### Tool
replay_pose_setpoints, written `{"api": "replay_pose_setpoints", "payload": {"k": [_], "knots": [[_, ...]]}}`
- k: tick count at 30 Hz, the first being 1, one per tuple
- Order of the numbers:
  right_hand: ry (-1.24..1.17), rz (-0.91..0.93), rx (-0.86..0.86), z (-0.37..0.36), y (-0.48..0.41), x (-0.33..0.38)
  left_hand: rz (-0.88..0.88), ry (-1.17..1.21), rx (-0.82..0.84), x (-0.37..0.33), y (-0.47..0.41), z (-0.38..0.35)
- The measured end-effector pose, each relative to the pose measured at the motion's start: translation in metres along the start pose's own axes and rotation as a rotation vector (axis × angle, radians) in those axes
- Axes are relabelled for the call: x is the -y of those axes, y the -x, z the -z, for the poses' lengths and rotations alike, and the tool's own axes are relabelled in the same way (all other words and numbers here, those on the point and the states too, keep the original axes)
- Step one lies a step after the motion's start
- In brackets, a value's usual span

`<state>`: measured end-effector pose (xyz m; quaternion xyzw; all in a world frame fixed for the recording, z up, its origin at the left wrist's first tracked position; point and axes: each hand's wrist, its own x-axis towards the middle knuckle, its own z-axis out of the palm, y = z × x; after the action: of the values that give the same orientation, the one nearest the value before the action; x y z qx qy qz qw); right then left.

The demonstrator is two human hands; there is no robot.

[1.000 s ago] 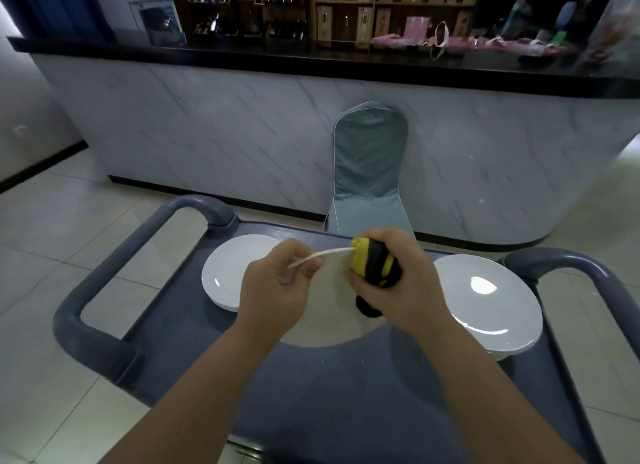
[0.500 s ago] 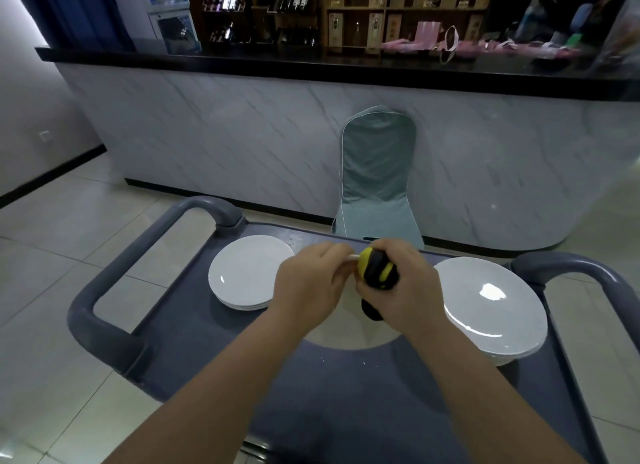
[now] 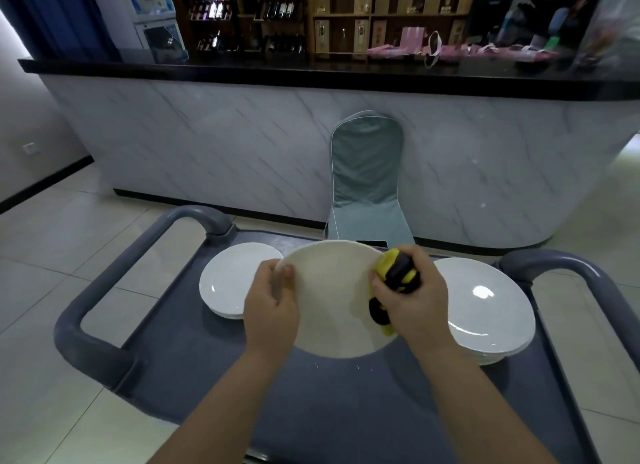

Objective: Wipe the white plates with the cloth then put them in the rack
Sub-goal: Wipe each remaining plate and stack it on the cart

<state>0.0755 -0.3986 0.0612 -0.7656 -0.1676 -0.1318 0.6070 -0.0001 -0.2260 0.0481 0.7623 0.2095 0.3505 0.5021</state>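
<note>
the left hand is gripping one white plate by its left rim, above the grey cart. the right hand is clenching one yellow and black cloth and pressing it on the plate's right side. two plate stacks are lying on the cart, the left stack and the right stack. one chair is standing behind.

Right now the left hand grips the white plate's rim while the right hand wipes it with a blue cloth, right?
No: the head view shows the cloth is yellow and black, not blue. The left hand grips the rim of the white plate while the right hand presses the cloth on it.
</note>
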Motion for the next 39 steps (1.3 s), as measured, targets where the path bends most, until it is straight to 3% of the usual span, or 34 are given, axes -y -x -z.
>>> {"api": "replay_pose_setpoints", "payload": {"k": [3,5,10,12,15,21,24,27,30,33,39], "knots": [[0.221,0.238,0.076,-0.002,0.002,0.005,-0.47,-0.382,0.152,-0.001,-0.009,-0.001],[0.343,0.386,0.125,-0.004,0.0,0.015,-0.71,-0.455,0.214,-0.019,-0.014,-0.007],[0.268,0.49,0.049,0.003,-0.019,0.048,-0.732,-0.339,0.129,-0.067,-0.035,-0.002],[0.202,0.472,0.026,0.01,-0.026,0.052,-0.635,-0.187,0.059,-0.075,-0.042,0.006],[-0.037,0.248,-0.009,0.014,-0.02,0.047,-0.341,0.069,-0.064,-0.069,-0.036,0.012],[-0.181,-0.161,0.075,0.004,0.007,-0.008,0.314,0.171,-0.21,-0.003,-0.003,-0.002],[-0.233,-0.353,0.002,-0.005,0.025,-0.031,0.422,0.199,-0.247,0.014,0.009,-0.006],[-0.125,-0.258,-0.073,-0.005,0.032,-0.037,0.197,0.019,-0.068,0.014,0.019,-0.01],[0.053,0.061,0.017,0.0,0.028,-0.025,-0.35,-0.446,0.109,0.007,0.015,-0.013],[0.277,0.348,0.172,0.001,0.019,-0.003,-0.745,-0.588,0.241,-0.018,0.011,-0.02],[0.232,0.452,0.135,0.019,-0.008,0.03,-0.786,-0.427,0.175,-0.066,-0.011,-0.012]]}}
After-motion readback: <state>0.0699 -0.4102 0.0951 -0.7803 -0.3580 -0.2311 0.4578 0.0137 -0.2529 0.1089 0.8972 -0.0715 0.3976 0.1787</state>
